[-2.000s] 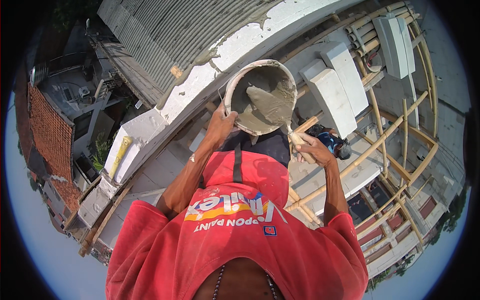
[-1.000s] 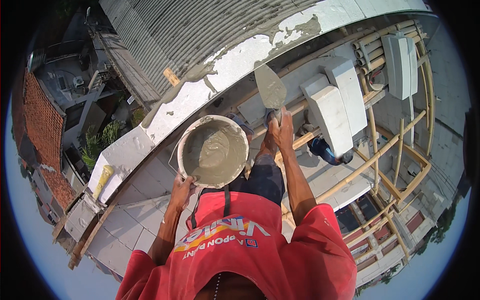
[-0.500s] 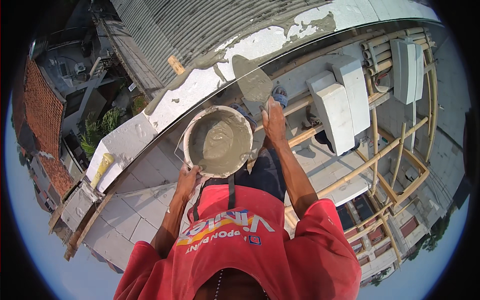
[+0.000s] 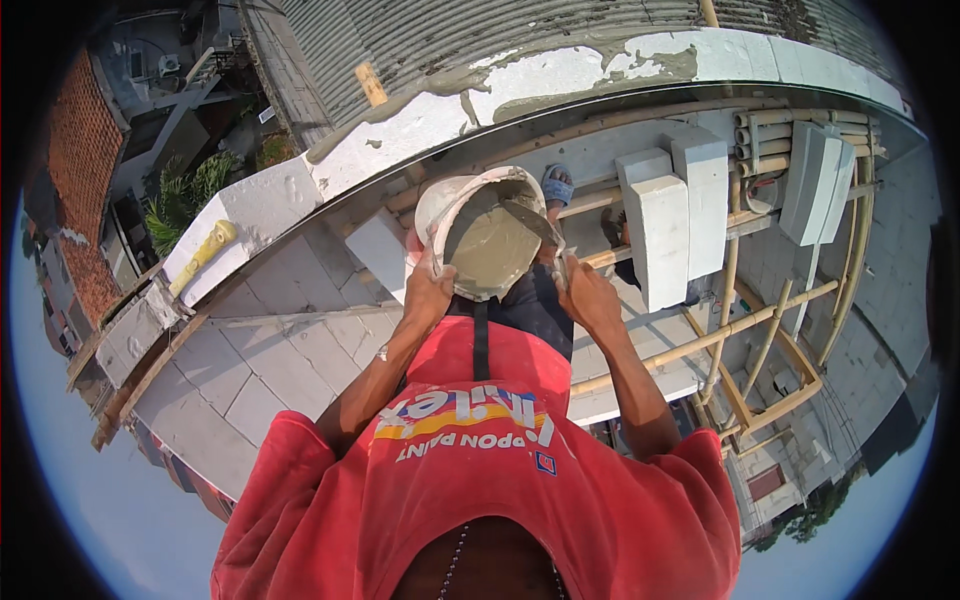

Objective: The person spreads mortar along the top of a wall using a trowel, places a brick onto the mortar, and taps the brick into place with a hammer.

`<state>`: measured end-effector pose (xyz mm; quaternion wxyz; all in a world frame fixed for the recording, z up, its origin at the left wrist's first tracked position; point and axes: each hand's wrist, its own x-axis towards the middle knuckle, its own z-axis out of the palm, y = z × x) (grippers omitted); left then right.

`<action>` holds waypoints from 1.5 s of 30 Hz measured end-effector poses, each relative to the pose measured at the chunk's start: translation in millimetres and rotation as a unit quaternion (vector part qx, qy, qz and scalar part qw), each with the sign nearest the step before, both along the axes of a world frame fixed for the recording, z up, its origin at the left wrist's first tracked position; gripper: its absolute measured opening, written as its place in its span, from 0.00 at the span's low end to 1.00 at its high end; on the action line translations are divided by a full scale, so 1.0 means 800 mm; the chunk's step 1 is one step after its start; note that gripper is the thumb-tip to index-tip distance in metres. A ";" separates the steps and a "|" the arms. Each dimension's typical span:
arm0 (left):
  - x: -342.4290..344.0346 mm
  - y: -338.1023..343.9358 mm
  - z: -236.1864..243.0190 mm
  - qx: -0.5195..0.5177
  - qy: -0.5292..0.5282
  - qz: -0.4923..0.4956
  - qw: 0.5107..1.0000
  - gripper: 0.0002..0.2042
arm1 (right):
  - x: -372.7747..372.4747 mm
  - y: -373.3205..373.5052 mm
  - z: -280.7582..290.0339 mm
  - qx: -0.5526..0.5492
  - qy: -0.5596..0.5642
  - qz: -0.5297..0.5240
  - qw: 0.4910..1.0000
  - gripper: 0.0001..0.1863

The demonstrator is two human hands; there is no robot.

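My left hand (image 4: 428, 298) is closed on the near left rim of a pale bucket (image 4: 437, 208), which tips so its mouth faces me. Grey wet mortar (image 4: 492, 255) lies inside. In my right hand (image 4: 590, 292), held at the bucket's right side, is a trowel (image 4: 532, 224) whose blade reaches in over the rim. Part of the blade is hidden, and I cannot tell how deep it sits in the mortar. Beyond the bucket runs a white block wall top (image 4: 425, 125), with grey mortar smeared on parts of its edge.
A yellow, bottle-like object (image 4: 204, 256) rests on the wall's left end. White blocks (image 4: 655, 230) stand on the right, beside bamboo scaffolding (image 4: 728, 335). A corrugated roof (image 4: 430, 45) lies past the wall. A sandalled foot (image 4: 558, 185) shows behind the bucket.
The trowel has come down from beside the wall to the bucket. The bucket has moved right and away from me and now tilts; my left hand still grips its rim.
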<state>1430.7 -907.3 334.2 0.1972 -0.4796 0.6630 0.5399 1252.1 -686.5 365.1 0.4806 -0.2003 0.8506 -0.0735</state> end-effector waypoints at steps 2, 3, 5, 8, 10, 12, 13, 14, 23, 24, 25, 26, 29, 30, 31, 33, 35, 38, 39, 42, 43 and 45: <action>-0.017 0.010 0.026 -0.065 0.066 -0.052 0.994 0.39 | 0.015 -0.019 -0.028 -0.002 -0.013 0.040 0.999 0.22; -0.028 0.013 0.036 -0.089 0.089 -0.068 0.990 0.39 | 0.019 -0.024 -0.041 -0.007 -0.021 0.078 0.997 0.23; -0.038 0.015 0.042 -0.114 0.073 -0.078 0.988 0.39 | 0.016 -0.016 -0.052 -0.055 -0.048 0.085 0.994 0.22; -0.029 0.003 0.031 -0.047 0.077 -0.023 0.996 0.38 | -0.019 0.000 -0.060 -0.132 -0.126 0.085 0.980 0.25; -0.006 -0.003 0.004 0.005 0.116 0.046 0.992 0.37 | -0.056 -0.006 -0.037 -0.045 -0.333 -0.046 0.941 0.30; -0.006 -0.007 0.014 0.088 0.091 0.111 0.986 0.33 | -0.076 0.004 -0.023 -0.046 -0.363 -0.054 0.929 0.34; -0.010 -0.007 0.027 0.108 0.079 0.136 0.982 0.31 | -0.080 0.010 -0.018 -0.050 -0.370 -0.060 0.926 0.34; -0.005 -0.005 0.028 0.103 0.080 0.149 0.980 0.31 | -0.089 0.015 -0.014 -0.055 -0.376 -0.063 0.923 0.34; 0.057 0.015 0.043 0.197 0.095 0.390 0.894 0.32 | -0.104 -0.043 -0.044 -0.145 -0.445 -0.049 0.882 0.24; 0.073 0.021 0.044 0.193 0.094 0.400 0.891 0.32 | -0.101 -0.055 -0.043 -0.178 -0.477 -0.071 0.857 0.24; 0.095 0.029 0.041 0.191 0.099 0.438 0.873 0.34 | -0.089 -0.058 -0.060 -0.201 -0.516 -0.112 0.825 0.24; 0.116 0.036 0.037 0.186 0.106 0.475 0.854 0.35 | -0.081 -0.073 -0.067 -0.200 -0.523 -0.103 0.823 0.24; 0.157 0.050 0.051 0.164 0.089 0.511 0.839 0.29 | -0.044 -0.124 -0.074 -0.312 -0.364 -0.052 0.876 0.23; 0.167 0.053 0.057 0.154 0.065 0.522 0.836 0.26 | -0.027 -0.142 -0.081 -0.312 -0.367 -0.049 0.875 0.23; 0.183 0.058 0.056 0.139 0.052 0.531 0.834 0.24 | -0.009 -0.161 -0.090 -0.407 -0.224 0.000 0.886 0.22; 0.198 0.068 0.065 0.129 0.061 0.582 0.801 0.25 | 0.027 -0.193 -0.110 -0.488 -0.076 0.048 0.868 0.22; 0.213 0.075 0.073 0.121 0.072 0.627 0.766 0.25 | 0.056 -0.216 -0.129 -0.516 0.011 0.050 0.855 0.22; 0.245 0.079 0.081 0.128 0.088 0.622 0.767 0.26 | 0.084 -0.208 -0.143 -0.458 0.047 0.135 0.878 0.23; 0.258 0.084 0.075 0.127 0.087 0.626 0.765 0.26 | 0.084 -0.199 -0.148 -0.465 0.047 0.167 0.868 0.24; 0.278 0.086 0.059 0.129 0.093 0.632 0.758 0.28 | 0.064 -0.172 -0.144 -0.521 0.103 0.272 0.802 0.25; 0.280 0.085 0.057 0.136 0.094 0.634 0.755 0.28 | 0.061 -0.161 -0.130 -0.496 0.074 0.209 0.839 0.20; 0.277 0.083 0.054 0.148 0.093 0.633 0.754 0.28 | 0.049 -0.151 -0.136 -0.487 0.079 0.142 0.858 0.20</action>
